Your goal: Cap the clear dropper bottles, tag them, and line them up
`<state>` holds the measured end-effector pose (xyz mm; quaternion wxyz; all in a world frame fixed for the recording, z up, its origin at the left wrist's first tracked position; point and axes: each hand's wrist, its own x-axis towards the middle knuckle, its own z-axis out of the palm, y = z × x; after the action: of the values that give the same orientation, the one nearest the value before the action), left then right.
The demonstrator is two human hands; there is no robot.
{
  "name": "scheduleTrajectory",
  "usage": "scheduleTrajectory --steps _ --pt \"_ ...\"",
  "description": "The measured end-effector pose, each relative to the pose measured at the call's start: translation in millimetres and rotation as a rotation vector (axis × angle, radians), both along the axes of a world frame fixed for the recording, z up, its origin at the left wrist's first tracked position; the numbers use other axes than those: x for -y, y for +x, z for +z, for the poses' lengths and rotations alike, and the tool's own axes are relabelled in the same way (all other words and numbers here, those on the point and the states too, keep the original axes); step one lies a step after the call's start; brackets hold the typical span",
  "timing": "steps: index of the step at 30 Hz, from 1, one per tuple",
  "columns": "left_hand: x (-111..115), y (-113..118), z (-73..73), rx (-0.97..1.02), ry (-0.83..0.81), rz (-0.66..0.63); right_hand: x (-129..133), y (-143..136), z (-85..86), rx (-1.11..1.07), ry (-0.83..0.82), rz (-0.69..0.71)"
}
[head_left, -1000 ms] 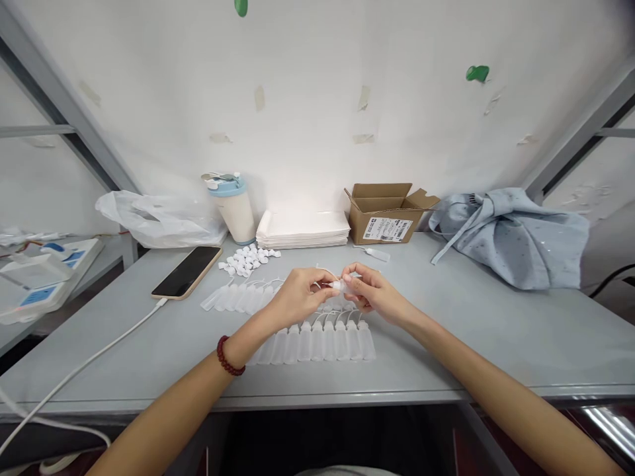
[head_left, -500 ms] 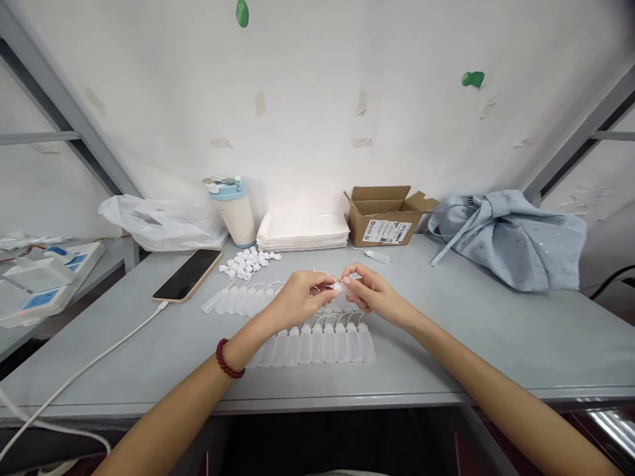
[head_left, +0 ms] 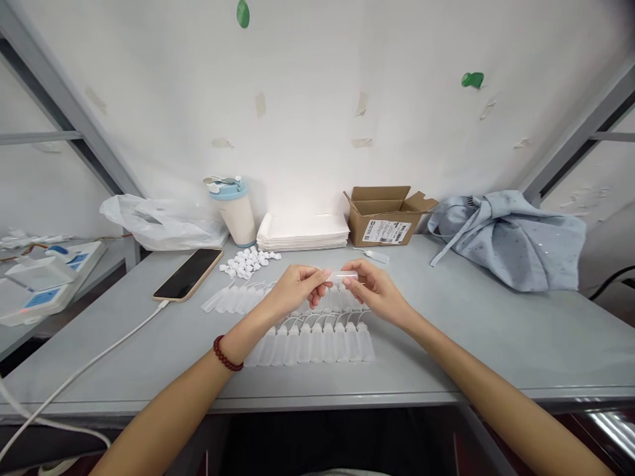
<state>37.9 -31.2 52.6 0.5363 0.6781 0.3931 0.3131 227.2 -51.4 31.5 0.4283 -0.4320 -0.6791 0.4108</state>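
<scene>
A small translucent squeeze bottle lies level between my two hands, above the grey table. My left hand is closed on its left, neck end, and the fingers hide that part. At the other end, the thumb and fingers of my right hand pinch the body. Below my hands, a front row of similar bottles lies side by side, thin white tubes curving from their tops. A second row of bottles lies behind, partly covered by my hands. Small white caps are heaped at the back left.
A phone on a charging cable lies left. Along the wall stand a plastic bag, a tumbler, stacked white sheets or envelopes, an open cardboard box and a blue cloth bag. One loose bottle lies before the box.
My hands have moved slightly apart and up. The bottle between them now shows lengthwise, where earlier my fingertips met closely around a small white part.
</scene>
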Motion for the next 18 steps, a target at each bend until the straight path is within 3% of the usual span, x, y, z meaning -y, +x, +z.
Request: scheduleTrajectory --steps 3,7,9,15,18 --pt "0.7 -0.1 -2.9 -0.09 0.119 -0.002 -0.7 0.4 -1.5 0.041 0.077 -0.066" --pt "2.3 1.2 -11.1 -0.257 0.59 0.051 -2.1 1.2 -1.9 -0.07 -0.106 -0.019" --pt "2.5 2.1 -13.3 -0.277 0.679 0.063 -3.0 1.6 -1.7 -0.14 -0.165 0.012" --pt "1.1 -1.1 -3.9 -0.131 0.182 -0.058 -1.9 1.8 1.8 -0.149 -0.03 0.026" --pt "1.3 -4.0 1.7 -0.092 0.078 -0.136 -0.4 2.4 3.3 -0.136 0.007 0.033"
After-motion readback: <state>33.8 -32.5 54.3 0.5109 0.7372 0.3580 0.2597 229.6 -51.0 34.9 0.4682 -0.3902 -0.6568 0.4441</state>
